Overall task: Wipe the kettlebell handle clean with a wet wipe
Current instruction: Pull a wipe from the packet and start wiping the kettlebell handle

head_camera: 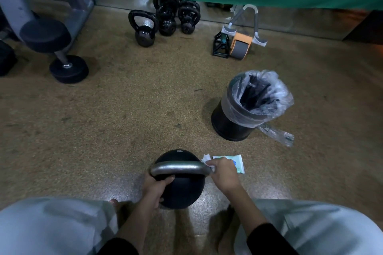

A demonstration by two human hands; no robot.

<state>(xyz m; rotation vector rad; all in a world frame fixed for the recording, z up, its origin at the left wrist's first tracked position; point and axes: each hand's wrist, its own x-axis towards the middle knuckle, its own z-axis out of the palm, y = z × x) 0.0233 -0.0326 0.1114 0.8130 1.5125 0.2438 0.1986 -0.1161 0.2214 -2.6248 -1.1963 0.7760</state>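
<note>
The right hand (223,174) is pinching the wet wipe (206,159) at the right end of the kettlebell handle (180,168), which is running leftward toward the left hand (156,189), whose curled fingers are gripping the kettlebell (182,192) on the floor (124,120).

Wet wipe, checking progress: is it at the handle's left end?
No, the right hand holds the wet wipe at the handle's right end.
</note>
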